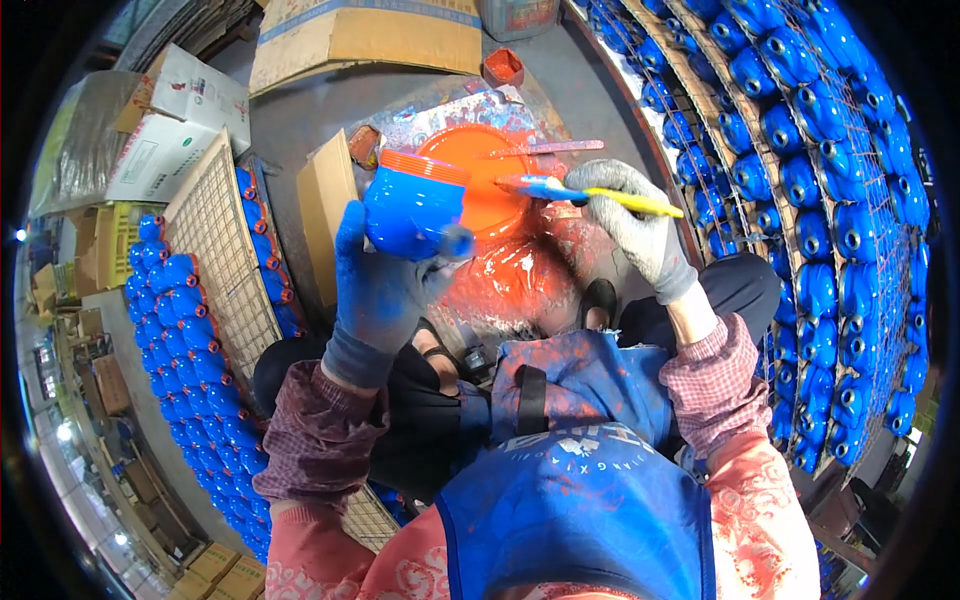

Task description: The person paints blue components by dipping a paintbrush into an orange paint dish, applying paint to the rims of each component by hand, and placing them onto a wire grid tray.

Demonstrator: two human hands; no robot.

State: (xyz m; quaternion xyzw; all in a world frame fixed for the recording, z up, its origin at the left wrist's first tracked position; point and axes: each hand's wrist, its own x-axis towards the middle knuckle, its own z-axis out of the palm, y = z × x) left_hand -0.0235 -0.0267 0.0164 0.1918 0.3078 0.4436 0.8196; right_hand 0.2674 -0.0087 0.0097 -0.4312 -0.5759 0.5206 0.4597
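My left hand (pixel 385 285), in a blue-stained glove, is closed around a glossy blue metal housing (pixel 410 212). The housing's wide threaded end is coated orange-red and faces away from me; a short round stub sticks out near my fingers. In a pale grey glove, my right hand (pixel 630 215) grips a paintbrush (pixel 625 198) by its yellow handle. The brush's bristles, to the right of the housing, point left over a round tub of orange paint (pixel 465 143). A paint-smeared stick (pixel 560 147) lies across the tub's rim. Part of the tub is hidden behind the housing.
Racks of blue housings (pixel 800 190) rise on the right, and more blue housings (pixel 190 340) with red ends stand in rows at left by a wire mesh panel (pixel 225 245). Cardboard (pixel 365 40) and a small red container (pixel 503 68) lie beyond the tub.
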